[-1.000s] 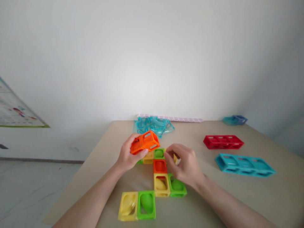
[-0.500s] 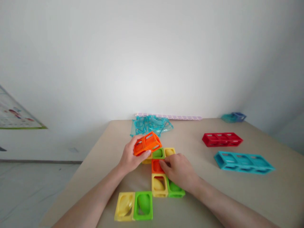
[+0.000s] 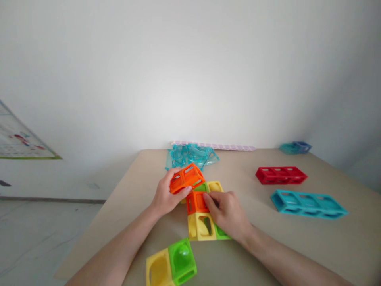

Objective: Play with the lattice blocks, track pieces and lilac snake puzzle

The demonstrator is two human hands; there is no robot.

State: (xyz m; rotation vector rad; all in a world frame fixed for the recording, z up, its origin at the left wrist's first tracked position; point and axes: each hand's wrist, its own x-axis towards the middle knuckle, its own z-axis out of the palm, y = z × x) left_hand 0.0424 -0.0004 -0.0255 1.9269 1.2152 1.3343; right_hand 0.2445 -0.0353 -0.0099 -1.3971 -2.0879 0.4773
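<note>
My left hand (image 3: 167,195) is closed around an orange open-frame block (image 3: 187,178), raised and tilted just above the other blocks. With thumb and fingers, my right hand (image 3: 229,212) grips an orange cube (image 3: 195,201) in a joined group. In that group a yellow cube (image 3: 202,227) and a partly covered green cube (image 3: 222,233) are at the near side. Another green cube (image 3: 201,188) and a yellow cube (image 3: 214,186) show at the far side. Nearer me, a joined pair has a yellow cube (image 3: 159,267) and a green cube (image 3: 182,260), lying at an angle.
To the right lie a red three-cell block (image 3: 281,175) and a teal three-cell block (image 3: 308,204). Clear teal plastic (image 3: 192,155) lies at the back before a pale purple strip (image 3: 214,146). A blue cube (image 3: 301,147) sits at the far right corner.
The joined group under my right hand has tipped, so its left sides now show. The front yellow-green pair has turned and tilted. My left hand still holds the orange block, slightly further right.
</note>
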